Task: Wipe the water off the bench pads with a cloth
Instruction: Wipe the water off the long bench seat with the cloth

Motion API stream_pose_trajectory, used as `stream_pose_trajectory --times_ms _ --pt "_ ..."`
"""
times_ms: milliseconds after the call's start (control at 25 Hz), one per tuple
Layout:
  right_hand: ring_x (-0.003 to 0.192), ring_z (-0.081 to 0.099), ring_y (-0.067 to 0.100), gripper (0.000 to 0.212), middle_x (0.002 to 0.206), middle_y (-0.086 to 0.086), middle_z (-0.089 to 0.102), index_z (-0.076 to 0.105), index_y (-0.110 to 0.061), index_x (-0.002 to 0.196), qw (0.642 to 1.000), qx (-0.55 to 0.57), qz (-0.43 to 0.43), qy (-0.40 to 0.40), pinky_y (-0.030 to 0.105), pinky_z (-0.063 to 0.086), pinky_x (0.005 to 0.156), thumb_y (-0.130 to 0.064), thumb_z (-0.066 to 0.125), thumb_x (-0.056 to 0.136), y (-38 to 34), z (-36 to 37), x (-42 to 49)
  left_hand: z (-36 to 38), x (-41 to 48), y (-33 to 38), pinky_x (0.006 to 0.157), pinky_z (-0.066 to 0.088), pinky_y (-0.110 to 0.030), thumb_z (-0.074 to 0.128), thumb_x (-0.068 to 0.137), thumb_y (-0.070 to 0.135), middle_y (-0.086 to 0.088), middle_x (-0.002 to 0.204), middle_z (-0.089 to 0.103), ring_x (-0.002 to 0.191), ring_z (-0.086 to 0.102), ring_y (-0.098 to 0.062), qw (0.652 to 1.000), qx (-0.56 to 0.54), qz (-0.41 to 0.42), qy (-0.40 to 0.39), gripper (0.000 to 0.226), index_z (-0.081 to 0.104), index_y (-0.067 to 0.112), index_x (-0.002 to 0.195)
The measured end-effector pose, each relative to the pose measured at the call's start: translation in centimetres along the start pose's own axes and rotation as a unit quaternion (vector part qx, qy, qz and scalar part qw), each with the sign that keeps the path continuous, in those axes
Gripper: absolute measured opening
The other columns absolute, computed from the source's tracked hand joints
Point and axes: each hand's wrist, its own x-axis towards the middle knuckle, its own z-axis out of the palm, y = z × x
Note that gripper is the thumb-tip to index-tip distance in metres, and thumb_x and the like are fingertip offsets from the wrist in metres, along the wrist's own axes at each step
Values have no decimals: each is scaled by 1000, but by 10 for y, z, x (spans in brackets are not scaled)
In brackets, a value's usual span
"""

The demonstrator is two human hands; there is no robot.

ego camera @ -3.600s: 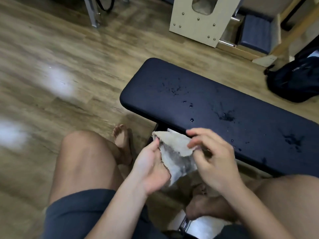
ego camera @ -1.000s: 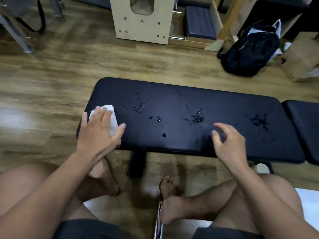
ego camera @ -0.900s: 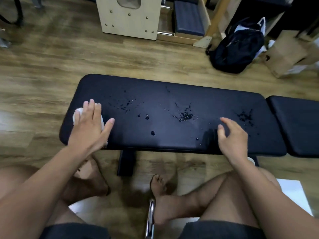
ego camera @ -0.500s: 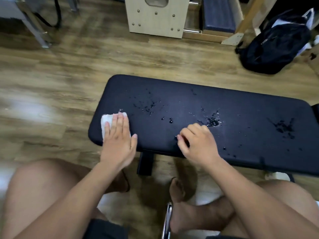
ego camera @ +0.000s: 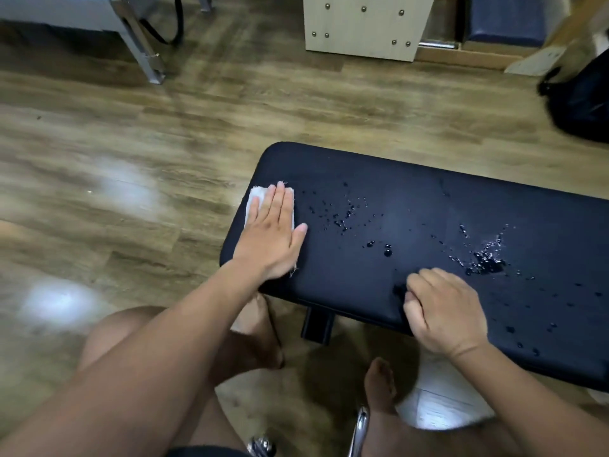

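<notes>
Palm-down left hand (ego camera: 270,232) flat, fingers straight together; right hand (ego camera: 445,311) curled into loose fist.

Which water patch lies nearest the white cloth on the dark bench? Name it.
The fine droplet scatter beside the left hand; the larger puddle lies by the right hand.

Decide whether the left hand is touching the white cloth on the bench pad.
Touching. The head view shows the left hand pressed flat on the cloth.

The light was dim and warm, seemingly from overhead. Two pale glare patches lay on the floor (ego camera: 125,192) left of the left hand (ego camera: 270,235). Water drops (ego camera: 484,262) beyond the right hand (ego camera: 445,311) glinted. Soft shadow sat beneath the counter (ego camera: 395,179). The frame edges were bent and smeared.
</notes>
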Motion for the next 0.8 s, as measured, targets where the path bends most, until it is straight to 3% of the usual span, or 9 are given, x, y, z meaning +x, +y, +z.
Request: stream_pose_trajectory --times_ms 360,560,800 --pt "61 50 27 17 63 1 48 45 -17 66 1000 -16 3 -19 33 38 56 -29 39 77 -3 -1 3 -25 96 -13 124 -10 -43 16 105 45 -8 167 -12 153 -16 -19 1000 11 3 -19 68 -7 8 158" --pt "61 52 28 22 62 2 49 46 -16 66 999 -20 16 -20 34 39 55 -30 38 81 -6 -3 2 -13 29 -16 123 -13 -38 16 105 40 -5 167 -11 153 -16 -17 999 2 48 -7 66 -9 9 158" --pt "64 53 29 28 64 3 52 49 -15 69 1000 -21 18 -10 33 37 57 -33 35 86 -9 -3 -1 8 -58 -18 124 -9 -40 3 95 49 -3 168 -3 154 -11 -16 998 -12 64 9 75 -3 9 159"
